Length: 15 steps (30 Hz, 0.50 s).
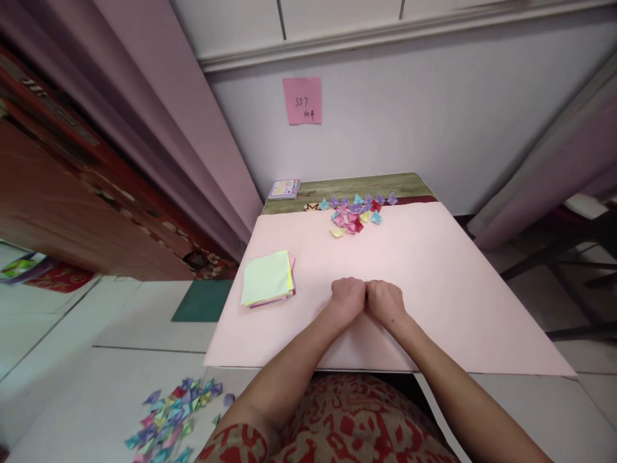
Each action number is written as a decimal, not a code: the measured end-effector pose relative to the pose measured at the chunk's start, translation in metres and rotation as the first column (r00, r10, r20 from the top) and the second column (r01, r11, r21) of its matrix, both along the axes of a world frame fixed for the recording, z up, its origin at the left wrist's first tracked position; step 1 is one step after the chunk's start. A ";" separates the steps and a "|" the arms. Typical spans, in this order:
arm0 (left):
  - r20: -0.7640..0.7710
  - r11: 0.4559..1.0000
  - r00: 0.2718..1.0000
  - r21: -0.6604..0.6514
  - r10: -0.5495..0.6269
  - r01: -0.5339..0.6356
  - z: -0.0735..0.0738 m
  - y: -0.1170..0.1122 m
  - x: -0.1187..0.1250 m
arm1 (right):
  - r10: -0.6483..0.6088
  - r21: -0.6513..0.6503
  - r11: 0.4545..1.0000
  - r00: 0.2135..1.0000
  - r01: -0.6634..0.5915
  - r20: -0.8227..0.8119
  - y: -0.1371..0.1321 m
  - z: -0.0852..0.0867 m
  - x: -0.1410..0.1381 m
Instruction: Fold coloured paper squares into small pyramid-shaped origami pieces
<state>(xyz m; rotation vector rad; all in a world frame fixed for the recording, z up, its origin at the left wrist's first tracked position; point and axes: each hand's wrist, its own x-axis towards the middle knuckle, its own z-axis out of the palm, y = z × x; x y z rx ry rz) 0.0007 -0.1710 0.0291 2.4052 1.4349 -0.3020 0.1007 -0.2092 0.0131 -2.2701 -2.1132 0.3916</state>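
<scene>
My left hand (348,299) and my right hand (384,302) rest side by side on the pink sheet (434,289) that covers the table, knuckles touching. Both are curled into loose fists with the fingers tucked under, and whatever they hold, if anything, is hidden. A stack of coloured square papers (267,280), pale green on top, lies to the left of my left hand. A pile of small folded paper pieces (355,211) in purple, pink, blue and yellow sits at the far edge of the sheet.
A small packet of paper (284,188) lies on the wooden tabletop's (347,186) far left corner. A pink note (302,100) is stuck on the wall. Several folded paper pieces (176,411) are scattered on the floor at lower left, near a green mat (202,300).
</scene>
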 end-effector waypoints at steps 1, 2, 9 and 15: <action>0.000 1.000 1.000 0.000 -0.002 0.002 0.000 0.000 0.001 | -0.010 -0.001 1.000 1.000 0.010 -0.006 -0.001 0.000 0.000; 0.001 1.000 1.000 0.000 -0.005 0.005 0.000 0.000 0.001 | -0.014 0.000 1.000 1.000 0.014 -0.012 -0.001 0.000 0.000; 0.032 0.999 0.999 0.020 -0.040 0.040 0.002 -0.002 -0.003 | -0.024 0.064 0.998 0.999 0.026 -0.035 -0.008 -0.005 0.003; 0.044 0.999 0.999 -0.036 -0.030 0.032 0.001 0.011 -0.011 | -0.061 0.079 0.994 0.986 0.074 -0.156 -0.008 -0.013 0.009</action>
